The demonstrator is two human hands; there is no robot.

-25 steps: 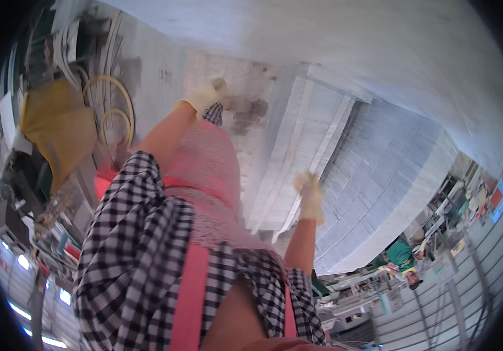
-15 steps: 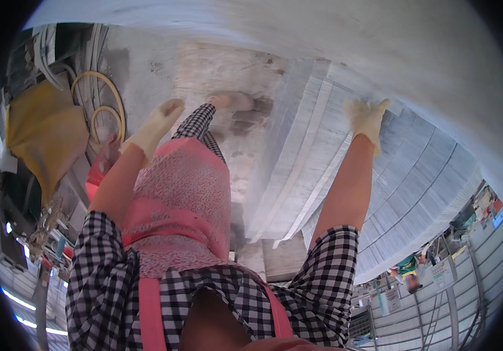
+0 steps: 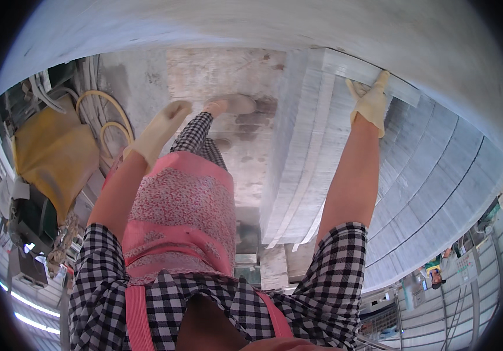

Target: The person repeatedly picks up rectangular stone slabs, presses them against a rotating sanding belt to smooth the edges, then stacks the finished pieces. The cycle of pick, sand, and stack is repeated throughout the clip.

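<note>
My right hand [image 3: 371, 108], in a cream glove, reaches to the upper end of a stack of pale grey boards [image 3: 421, 169]. Its fingers are spread apart over a whitish strip [image 3: 400, 90] lying along the stack's top edge. I see no clear grip around the strip. My left hand [image 3: 166, 124], gloved alike, hangs in the air on the left, beside my checked trouser leg. Its fingers are curled in, and nothing shows in them. A large pale curved-looking surface [image 3: 263, 26] spans the top of the view, beyond both hands.
On the left a mustard-yellow sheet [image 3: 55, 155] hangs beside a yellow hose [image 3: 124, 114] and grey pipes. My shoe [image 3: 237, 104] stands on stained, whitish flooring [image 3: 222, 70]. Far off at lower right, another person [image 3: 436, 278] is visible near a metal wall.
The whitish strip now shows distinctly under my right hand, whose fingers have shifted upward. My left hand has moved slightly right. The whole view has tilted, and the large pale surface sits differently.
</note>
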